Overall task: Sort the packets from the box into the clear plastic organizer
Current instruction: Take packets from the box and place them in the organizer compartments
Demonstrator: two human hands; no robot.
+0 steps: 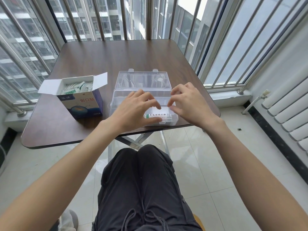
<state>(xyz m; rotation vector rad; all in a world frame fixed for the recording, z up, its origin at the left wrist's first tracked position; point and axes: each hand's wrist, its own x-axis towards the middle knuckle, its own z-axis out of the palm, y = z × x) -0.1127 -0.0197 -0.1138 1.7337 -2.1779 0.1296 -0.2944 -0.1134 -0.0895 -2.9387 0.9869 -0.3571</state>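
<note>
Packets point(75, 86) fill the open cardboard box point(83, 104) at the left of the dark wooden table point(116, 55), white and green wrappers heaped up to its rim, its flaps point(49, 86) folded outward. Just to the right of the box, apart from it, stands the clear plastic organizer point(143, 90) with its lid point(143, 79) tipped back and upright behind it. A small stack of packets point(158, 116) already lies in the organizer's near compartment, the top one showing a green-edged label with printed characters.

The left hand point(135, 110) reaches over the organizer's near left part, fingers spread and fairly straight, the thumb lying along the front edge of the stacked packets; whether it presses them or only touches them cannot be told. The right hand point(188, 100) hovers over the organizer's right side with fingers curled loosely downward, fingertips close to the right end of the stack; it seems to hold nothing, but the grip is not clear.

Farther right, a white radiator point(286, 114) stands on the tiled floor by the window bars point(233, 47).
</note>
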